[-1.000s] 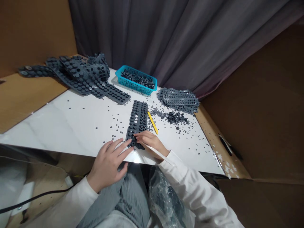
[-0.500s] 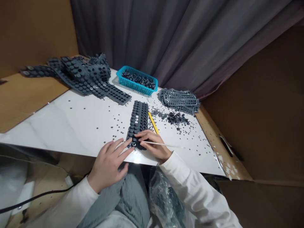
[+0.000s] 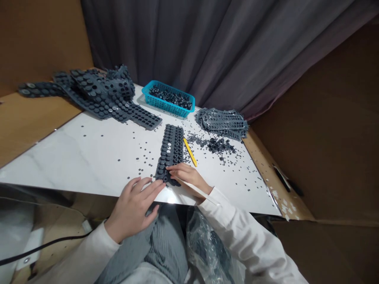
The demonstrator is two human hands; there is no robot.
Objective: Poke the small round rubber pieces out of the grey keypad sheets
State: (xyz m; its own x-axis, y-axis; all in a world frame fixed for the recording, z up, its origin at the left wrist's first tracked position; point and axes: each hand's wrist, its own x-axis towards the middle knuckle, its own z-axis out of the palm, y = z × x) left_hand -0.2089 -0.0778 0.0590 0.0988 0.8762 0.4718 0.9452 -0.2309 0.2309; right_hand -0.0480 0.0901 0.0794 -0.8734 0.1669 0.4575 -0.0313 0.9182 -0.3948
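Starting at far left: a tangled heap of dark strips (image 3: 100, 96), round-studded, slumped across the back of the table (image 3: 74, 156). Next along, the left hand (image 3: 134, 207), palm down, fingers loosely apart, tips just at the near-left corner of the middle strip (image 3: 170, 148), gripping nothing. Up behind, a blue basket (image 3: 166, 106) of black bits (image 3: 170, 97). Then, dead centre, that strip, flat, lengthwise away from the body, a couple of studs glinting white. Close by its right edge, a yellow stick (image 3: 190, 152), lying loose. Now the right hand (image 3: 191, 176), fingers closed on a thin white stick (image 3: 201, 192), one end at the strip's near end, the other back over the sleeve (image 3: 237, 221); contact point too small to tell. Step in hand, by the look of it: close picking among the near studs. Called for next, probably: a light, steady pinch, with left fingers bracing that corner. Farther right, loose bits (image 3: 219, 146) in a small pile, and behind, a stack of holed strips (image 3: 222, 122).
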